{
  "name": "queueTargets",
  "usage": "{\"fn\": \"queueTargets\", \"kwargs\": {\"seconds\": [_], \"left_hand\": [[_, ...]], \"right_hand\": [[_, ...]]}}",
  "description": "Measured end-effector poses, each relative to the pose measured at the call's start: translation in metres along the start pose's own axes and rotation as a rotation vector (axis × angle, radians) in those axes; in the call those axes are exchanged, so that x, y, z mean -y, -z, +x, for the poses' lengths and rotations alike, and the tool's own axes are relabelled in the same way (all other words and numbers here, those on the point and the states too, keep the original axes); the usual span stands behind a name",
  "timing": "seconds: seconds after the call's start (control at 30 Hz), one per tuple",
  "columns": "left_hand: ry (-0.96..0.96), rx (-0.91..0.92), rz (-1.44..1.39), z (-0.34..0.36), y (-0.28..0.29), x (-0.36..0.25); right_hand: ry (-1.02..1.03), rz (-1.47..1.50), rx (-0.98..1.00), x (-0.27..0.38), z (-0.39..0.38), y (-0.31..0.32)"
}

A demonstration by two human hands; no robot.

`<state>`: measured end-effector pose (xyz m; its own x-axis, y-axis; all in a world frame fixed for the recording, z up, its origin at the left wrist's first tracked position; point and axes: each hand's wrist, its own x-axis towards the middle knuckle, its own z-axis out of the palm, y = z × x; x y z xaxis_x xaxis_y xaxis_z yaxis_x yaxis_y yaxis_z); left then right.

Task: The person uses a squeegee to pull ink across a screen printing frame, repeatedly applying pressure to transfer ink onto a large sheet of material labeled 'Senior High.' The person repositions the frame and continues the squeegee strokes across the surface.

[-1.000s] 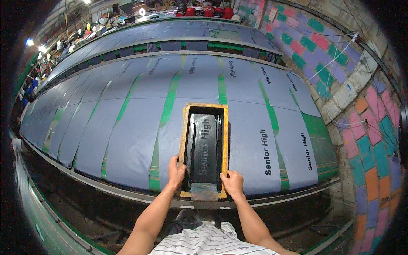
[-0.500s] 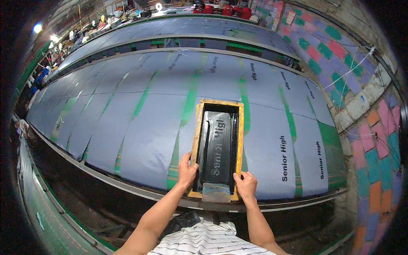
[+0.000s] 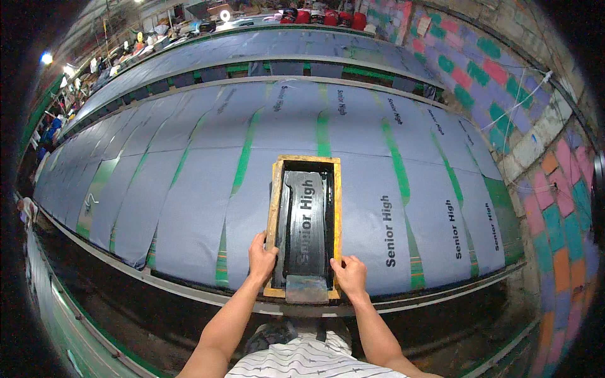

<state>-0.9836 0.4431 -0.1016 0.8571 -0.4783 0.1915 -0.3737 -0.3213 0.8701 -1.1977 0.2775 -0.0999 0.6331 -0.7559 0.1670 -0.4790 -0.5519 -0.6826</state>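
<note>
A screen-printing frame [image 3: 337, 208] with yellowed wooden sides lies flat over a grey-blue fabric panel [image 3: 257, 195] on the long table. Black ink lines the inner edges of its mesh [image 3: 305, 208], and dark lettering shows in the middle. At the frame's near end rests a translucent squeegee [image 3: 307, 290], touched by neither hand. My left hand [image 3: 262, 257] is closed on the left side of the frame, near its lower part. On the opposite side, my right hand [image 3: 350, 275] pinches the frame between thumb and fingers.
Printed grey-blue panels [image 3: 394, 233] lie to the right, with green table surface [image 3: 414, 258] between them. Unprinted panels [image 3: 183, 220] stretch left. A metal rail [image 3: 403, 303] edges the near side. Another covered table [image 3: 252, 47] stands behind; a painted block wall [image 3: 554, 220] rises at right.
My view has shifted rightward along the table. Both hands have moved with the frame onto the panel left of the printed ones, keeping their hold; its lettering now shows more clearly.
</note>
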Motion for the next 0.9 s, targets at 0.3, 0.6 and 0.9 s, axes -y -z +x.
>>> {"fn": "queueTargets", "kwargs": {"seconds": [0.3, 0.6, 0.9], "left_hand": [[-0.038, 0.020, -0.092, 0.007, 0.030, 0.034], [-0.058, -0.002, -0.067, 0.006, 0.027, 0.055], [-0.025, 0.001, -0.010, 0.004, 0.027, 0.061]], "right_hand": [[-0.078, -0.033, 0.081, 0.031, -0.010, -0.035], [-0.037, -0.053, 0.079, 0.024, -0.012, -0.047], [-0.051, -0.028, 0.114, 0.026, -0.010, -0.047]]}}
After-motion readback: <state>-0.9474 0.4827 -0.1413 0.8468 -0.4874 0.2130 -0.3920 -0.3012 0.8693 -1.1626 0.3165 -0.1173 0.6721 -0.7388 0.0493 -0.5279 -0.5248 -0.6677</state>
